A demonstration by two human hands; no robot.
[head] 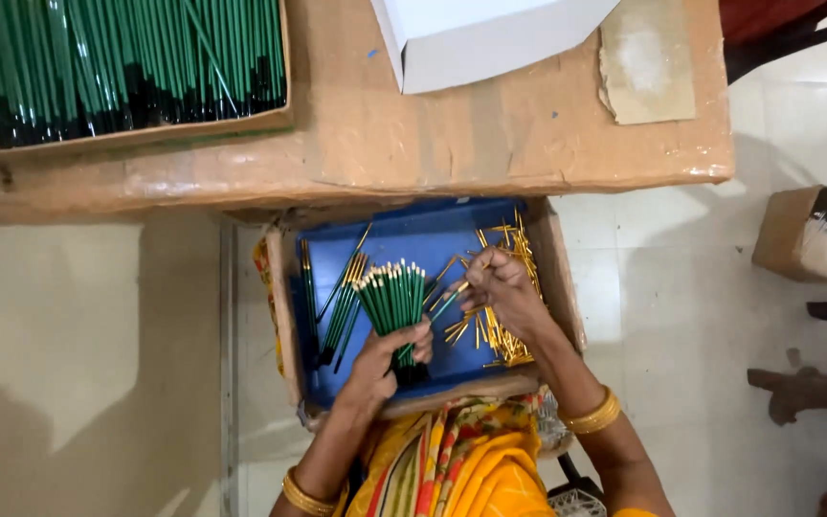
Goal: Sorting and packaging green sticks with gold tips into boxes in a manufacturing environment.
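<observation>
Here, frame centre: left hand point(382, 364) closed around a bundle of green pencils point(392, 299), gripped low. Right hand point(500, 287) pinches one pencil point(446, 304) over gold ferrules point(500, 330) in the blue tray point(413, 235). Pencils look light, stiff, slippery; best held mid-shaft.

The big box of green pencils point(117, 62) runs off the top and left edges. The white box point(480, 38) is cut by the top edge too. The left hand point(385, 359) hides the lower ends of its pencil bundle point(392, 297). The small gold pieces point(500, 325) at the blue tray's point(423, 235) right edge are too small to identify.
</observation>
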